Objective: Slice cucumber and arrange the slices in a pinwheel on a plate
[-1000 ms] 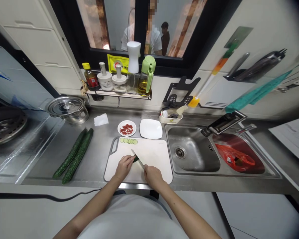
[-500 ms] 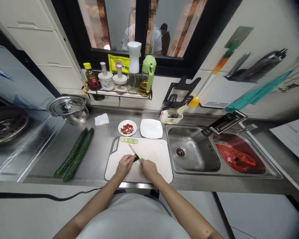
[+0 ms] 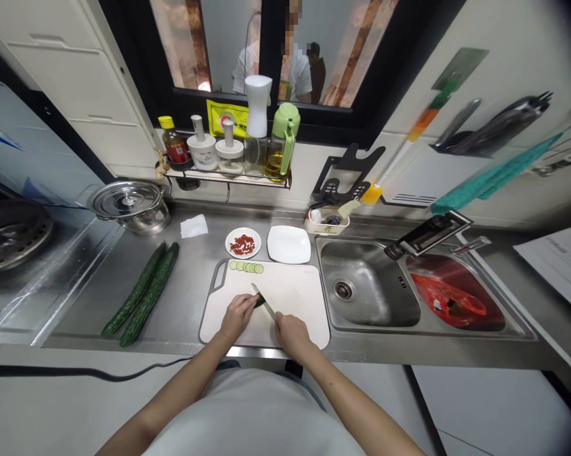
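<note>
On the white cutting board [image 3: 295,285], my left hand [image 3: 238,315] is closed on a short dark-green piece of cucumber [image 3: 259,299], its fingers hiding part of it. My right hand [image 3: 292,334] grips a knife [image 3: 265,303] by the handle, the blade slanting up and left beside the cucumber piece. Whether the edge touches the cucumber I cannot tell. A row of several pale-green cucumber slices [image 3: 247,267] lies along the board's top left. Behind the board stand a small plate of chopped red pieces [image 3: 242,244] and a white square plate [image 3: 289,244].
Two whole cucumbers [image 3: 149,294] lie left of the board, with a lidded steel pot [image 3: 133,206] behind them. To the right is a steel sink [image 3: 368,285] with a red plastic bag [image 3: 449,304] in its far basin. A condiment rack [image 3: 228,179] hangs on the wall.
My right hand has drawn the knife back, slightly right and toward me, so its tip is now nearer the cucumber piece. My left hand stays almost where it was.
</note>
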`<control>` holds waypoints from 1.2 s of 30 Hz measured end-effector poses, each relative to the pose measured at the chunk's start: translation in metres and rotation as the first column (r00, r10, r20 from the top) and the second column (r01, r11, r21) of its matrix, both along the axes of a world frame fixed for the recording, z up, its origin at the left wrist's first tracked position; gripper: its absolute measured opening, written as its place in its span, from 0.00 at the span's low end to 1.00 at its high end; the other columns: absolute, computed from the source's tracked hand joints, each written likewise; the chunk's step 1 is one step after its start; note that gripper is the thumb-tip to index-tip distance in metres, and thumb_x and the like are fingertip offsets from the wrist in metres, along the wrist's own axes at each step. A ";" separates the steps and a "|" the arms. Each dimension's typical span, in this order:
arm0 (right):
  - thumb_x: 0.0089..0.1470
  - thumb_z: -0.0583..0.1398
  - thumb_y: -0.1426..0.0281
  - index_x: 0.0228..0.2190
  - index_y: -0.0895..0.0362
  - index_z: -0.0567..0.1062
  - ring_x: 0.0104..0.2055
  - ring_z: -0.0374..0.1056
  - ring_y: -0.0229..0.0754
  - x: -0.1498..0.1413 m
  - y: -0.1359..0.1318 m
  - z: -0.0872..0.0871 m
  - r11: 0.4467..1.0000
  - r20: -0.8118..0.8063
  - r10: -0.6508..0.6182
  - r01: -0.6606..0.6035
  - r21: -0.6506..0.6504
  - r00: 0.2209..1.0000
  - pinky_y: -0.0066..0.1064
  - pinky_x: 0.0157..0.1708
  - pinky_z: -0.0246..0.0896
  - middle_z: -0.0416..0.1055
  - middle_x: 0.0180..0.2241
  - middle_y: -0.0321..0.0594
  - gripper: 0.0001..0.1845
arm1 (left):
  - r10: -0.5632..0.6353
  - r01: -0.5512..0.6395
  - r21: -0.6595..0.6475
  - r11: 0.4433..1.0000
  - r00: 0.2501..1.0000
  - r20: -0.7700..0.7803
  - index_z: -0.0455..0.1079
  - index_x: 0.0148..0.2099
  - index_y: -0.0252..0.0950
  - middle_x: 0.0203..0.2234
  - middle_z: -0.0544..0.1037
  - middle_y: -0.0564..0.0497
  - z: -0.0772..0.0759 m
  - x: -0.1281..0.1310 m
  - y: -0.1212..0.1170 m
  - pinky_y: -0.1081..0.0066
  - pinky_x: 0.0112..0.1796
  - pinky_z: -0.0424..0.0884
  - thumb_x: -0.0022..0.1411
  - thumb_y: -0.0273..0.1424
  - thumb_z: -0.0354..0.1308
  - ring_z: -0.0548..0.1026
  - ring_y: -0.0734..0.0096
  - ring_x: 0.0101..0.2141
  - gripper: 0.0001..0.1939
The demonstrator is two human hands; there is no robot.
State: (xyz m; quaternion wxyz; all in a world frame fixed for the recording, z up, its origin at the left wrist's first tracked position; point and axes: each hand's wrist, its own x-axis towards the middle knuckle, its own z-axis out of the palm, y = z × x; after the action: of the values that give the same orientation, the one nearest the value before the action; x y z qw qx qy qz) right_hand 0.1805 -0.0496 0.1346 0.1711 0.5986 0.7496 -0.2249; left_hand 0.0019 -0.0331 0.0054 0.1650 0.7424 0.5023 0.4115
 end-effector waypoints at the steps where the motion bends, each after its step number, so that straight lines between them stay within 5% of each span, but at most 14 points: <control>1: 0.59 0.47 0.74 0.44 0.60 0.71 0.43 0.71 0.48 -0.001 0.002 -0.001 1.000 -0.003 0.003 -0.003 0.004 1.000 0.33 0.37 0.60 0.75 0.39 0.51 0.17 | 0.001 -0.001 -0.002 1.000 1.000 0.000 0.71 0.51 0.40 0.38 0.76 0.47 0.000 0.000 0.000 0.65 0.42 0.72 0.66 0.30 0.49 0.72 0.70 0.40 0.14; 19: 0.60 0.45 0.75 0.44 0.61 0.70 0.42 0.71 0.45 -0.020 0.022 -0.025 0.988 -0.063 0.044 -0.034 0.148 0.997 0.31 0.38 0.60 0.75 0.36 0.50 0.17 | 0.013 -0.013 0.024 1.000 1.000 -0.015 0.71 0.50 0.40 0.38 0.76 0.48 0.003 0.000 0.000 0.67 0.41 0.73 0.66 0.30 0.49 0.73 0.70 0.40 0.14; 36: 0.60 0.47 0.74 0.44 0.59 0.70 0.42 0.71 0.47 0.001 -0.007 -0.003 1.000 0.019 -0.010 0.010 -0.005 1.000 0.32 0.36 0.59 0.75 0.37 0.50 0.16 | -0.002 0.002 0.007 1.000 1.000 -0.008 0.70 0.51 0.39 0.38 0.76 0.47 0.000 0.000 0.000 0.64 0.42 0.73 0.66 0.30 0.48 0.72 0.69 0.40 0.14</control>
State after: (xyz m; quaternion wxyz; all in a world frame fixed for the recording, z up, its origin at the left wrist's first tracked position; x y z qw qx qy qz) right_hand 0.1819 -0.0564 0.1314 0.1786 0.6040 0.7444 -0.2217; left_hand 0.0015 -0.0330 0.0059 0.1606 0.7452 0.5007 0.4101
